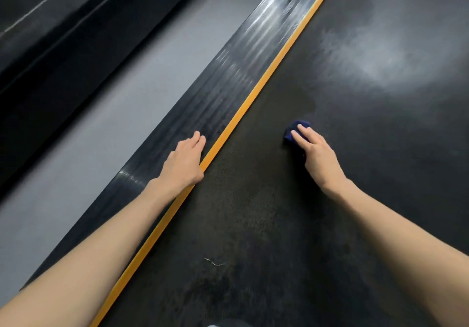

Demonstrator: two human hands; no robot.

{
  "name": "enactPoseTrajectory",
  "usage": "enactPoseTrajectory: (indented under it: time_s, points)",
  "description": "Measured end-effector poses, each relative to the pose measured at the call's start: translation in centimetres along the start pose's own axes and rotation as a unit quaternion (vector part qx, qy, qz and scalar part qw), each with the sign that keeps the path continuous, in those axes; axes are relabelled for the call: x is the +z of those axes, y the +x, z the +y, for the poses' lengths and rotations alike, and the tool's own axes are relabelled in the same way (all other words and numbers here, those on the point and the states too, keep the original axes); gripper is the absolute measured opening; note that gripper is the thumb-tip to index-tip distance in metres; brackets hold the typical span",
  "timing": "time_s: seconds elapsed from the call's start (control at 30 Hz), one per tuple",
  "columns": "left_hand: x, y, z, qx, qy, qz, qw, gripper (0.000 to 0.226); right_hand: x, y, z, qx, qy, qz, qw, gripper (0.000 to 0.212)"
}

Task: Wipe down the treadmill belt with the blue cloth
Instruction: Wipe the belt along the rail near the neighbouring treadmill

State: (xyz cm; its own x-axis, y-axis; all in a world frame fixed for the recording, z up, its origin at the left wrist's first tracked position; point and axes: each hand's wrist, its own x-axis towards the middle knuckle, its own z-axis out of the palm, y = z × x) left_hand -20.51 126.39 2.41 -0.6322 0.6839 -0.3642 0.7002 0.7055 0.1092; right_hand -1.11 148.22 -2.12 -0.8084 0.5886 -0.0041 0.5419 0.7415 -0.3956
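Right hand (317, 154), fingers flat, presses the blue cloth (291, 131) onto the treadmill belt (253, 212) at one o'clock; looks soft, light, best pinned from above.

Nothing legible anywhere in view: no lettering, brand mark, number or sign to read on the treadmill belt (253, 212), on the orange strip (247, 100) along its 9 o'clock edge, or on the ribbed side rail (215, 93) beyond it.
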Motion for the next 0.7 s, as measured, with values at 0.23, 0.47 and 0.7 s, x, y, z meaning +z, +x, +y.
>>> enactPoseTrajectory:
  time_s: [0.23, 0.47, 0.7]
  points:
    - [0.0, -0.5, -0.2, 0.004, 0.099, -0.028, 0.995, 0.092, -0.2, -3.0, 0.6, 0.054, 0.019, -0.017, 0.998, 0.071]
    - [0.3, -1.3, -0.4, 0.006, 0.078, -0.047, 0.996, 0.082, 0.1, -3.3, 1.8, -0.005, -0.012, -0.021, 1.0, 0.069]
    - [-0.2, -2.7, -0.2, 0.014, 0.043, -0.093, 0.995, 0.093, -0.2, -3.6, 1.8, -0.012, -0.001, -0.041, 0.999, 0.067]
